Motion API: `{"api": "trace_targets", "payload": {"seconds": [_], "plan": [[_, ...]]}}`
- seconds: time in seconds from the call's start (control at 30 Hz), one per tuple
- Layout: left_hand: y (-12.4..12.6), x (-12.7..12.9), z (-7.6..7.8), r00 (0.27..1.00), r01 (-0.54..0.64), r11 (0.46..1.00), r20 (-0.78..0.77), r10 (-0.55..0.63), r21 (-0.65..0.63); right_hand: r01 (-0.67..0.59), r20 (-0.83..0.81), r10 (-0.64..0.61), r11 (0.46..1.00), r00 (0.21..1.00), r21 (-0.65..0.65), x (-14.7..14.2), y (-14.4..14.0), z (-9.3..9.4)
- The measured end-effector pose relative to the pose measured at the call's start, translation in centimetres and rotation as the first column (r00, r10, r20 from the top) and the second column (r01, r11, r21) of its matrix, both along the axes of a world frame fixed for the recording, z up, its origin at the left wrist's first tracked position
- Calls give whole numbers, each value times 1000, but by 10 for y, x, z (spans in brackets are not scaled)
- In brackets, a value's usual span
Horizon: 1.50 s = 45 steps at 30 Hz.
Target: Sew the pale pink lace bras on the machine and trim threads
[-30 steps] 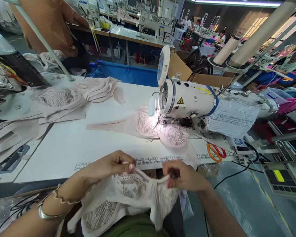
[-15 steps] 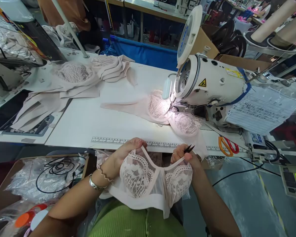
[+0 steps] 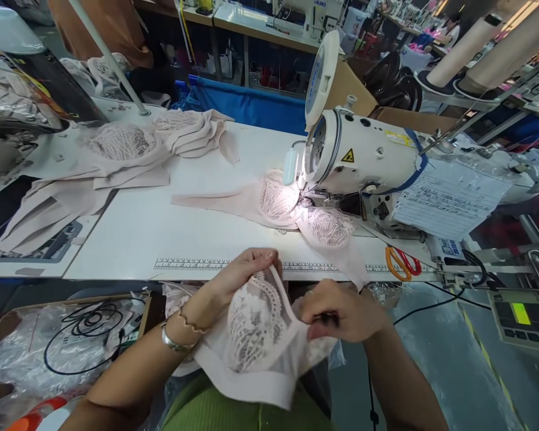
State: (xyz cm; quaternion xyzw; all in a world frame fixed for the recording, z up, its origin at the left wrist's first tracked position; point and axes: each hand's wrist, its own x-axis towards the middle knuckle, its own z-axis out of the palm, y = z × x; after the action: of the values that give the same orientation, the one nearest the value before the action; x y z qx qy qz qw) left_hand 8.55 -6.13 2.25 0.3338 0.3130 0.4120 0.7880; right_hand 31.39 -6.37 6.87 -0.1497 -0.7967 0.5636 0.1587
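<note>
A pale pink lace bra point(image 3: 256, 326) is stretched between my two hands above my lap. My left hand point(image 3: 247, 272) is closed on the top edge of one cup. My right hand point(image 3: 341, 308), partly smeared by motion, pinches the bra near its middle and covers much of the other cup. Something dark, apparently the small black-tipped snips, shows between the right fingers. Beyond my hands, a second lace bra point(image 3: 326, 226) lies on the table, one cup under the lit needle area of a white sewing machine point(image 3: 363, 146).
Stacked bra pieces point(image 3: 121, 143) lie on the table's left. Orange-and-red-handled scissors point(image 3: 399, 263) rest at the front edge by a printed ruler point(image 3: 188, 264). A box of plastic bags and black cable point(image 3: 87, 323) stands low at left. A person in brown sits beyond.
My right hand has moved from the far cup's top edge inward to the bra's middle, turning over it. The bra has twisted, and its second cup is now mostly hidden. The view has shifted slightly.
</note>
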Motion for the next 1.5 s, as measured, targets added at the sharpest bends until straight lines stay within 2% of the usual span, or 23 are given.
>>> {"api": "trace_targets", "payload": {"seconds": [0.03, 0.07, 0.1, 0.13, 0.17, 0.2, 0.27, 0.3, 0.47, 0.57, 0.63, 0.67, 0.73, 0.77, 0.8, 0.83, 0.9, 0.97, 1.0, 1.07, 1.23, 1.4, 1.5], "plan": [[1, -2, 8, 989, -71, 978, -111, 94, 198, 42, -42, -41, 999, 998, 12, 4, -5, 5], [0, -4, 16, 944, -145, 900, -214, 250, 410, 103, -69, -101, 995, 992, 17, 8, -9, 10], [-4, -7, 25, 867, -177, 781, -280, 412, 599, 179, -76, -177, 983, 981, 27, 12, -14, 14], [-10, -9, 33, 790, -147, 664, -317, 524, 733, 267, -61, -264, 963, 963, 47, 15, -18, 17], [-17, -9, 39, 738, -70, 585, -353, 576, 808, 353, -28, -352, 933, 936, 77, 17, -22, 19], [-26, -8, 44, 720, 28, 541, -393, 573, 841, 426, 15, -430, 897, 903, 115, 17, -26, 19], [-44, -1, 45, 727, 198, 486, -461, 509, 851, 515, 85, -535, 838, 841, 182, 13, -33, 15], [-51, 4, 43, 724, 240, 463, -475, 499, 853, 539, 100, -567, 815, 818, 211, 9, -36, 11], [-57, 23, 18, 650, 217, 436, -463, 603, 873, 571, 60, -636, 727, 770, 380, -7, -48, -13], [-50, 23, 13, 653, 210, 404, -435, 620, 890, 562, -3, -627, 697, 779, 445, -10, -52, -24], [-47, 19, 14, 673, 179, 430, -429, 602, 885, 594, -56, -659, 634, 750, 495, -10, -54, -28], [-45, 16, 15, 690, 151, 474, -436, 578, 868, 619, -85, -689, 581, 720, 529, -9, -54, -31], [-43, 11, 18, 732, 100, 614, -476, 488, 783, 644, -114, -738, 489, 665, 589, -7, -53, -34], [-41, 8, 20, 754, 90, 688, -500, 425, 720, 637, -105, -744, 481, 660, 602, -5, -52, -36], [-40, 6, 21, 776, 87, 750, -517, 362, 656, 622, -80, -732, 511, 677, 593, -3, -51, -37], [-38, 3, 23, 795, 84, 794, -521, 312, 603, 604, -48, -703, 572, 710, 555, 0, -50, -37], [-35, -4, 25, 823, 63, 847, -507, 255, 528, 555, 10, -609, 729, 793, 400, 8, -47, -33], [-32, -11, 26, 841, 18, 877, -481, 246, 480, 501, 30, -519, 837, 854, 218, 19, -44, -26], [-31, -15, 26, 846, -7, 887, -471, 251, 461, 485, 32, -495, 861, 868, 151, 25, -43, -23], [-29, -22, 25, 843, -67, 896, -456, 286, 439, 503, 24, -507, 859, 862, 95, 38, -40, -16], [-33, -26, 14, 810, -199, 864, -418, 411, 463, 638, -33, -649, 736, 760, 228, 52, -37, -14], [-34, -22, 2, 738, -259, 770, -394, 547, 584, 758, -160, -784, 493, 600, 428, 41, -39, -20], [-34, -21, 0, 706, -258, 754, -414, 574, 605, 800, -223, -821, 389, 526, 457, 35, -42, -28]]}}
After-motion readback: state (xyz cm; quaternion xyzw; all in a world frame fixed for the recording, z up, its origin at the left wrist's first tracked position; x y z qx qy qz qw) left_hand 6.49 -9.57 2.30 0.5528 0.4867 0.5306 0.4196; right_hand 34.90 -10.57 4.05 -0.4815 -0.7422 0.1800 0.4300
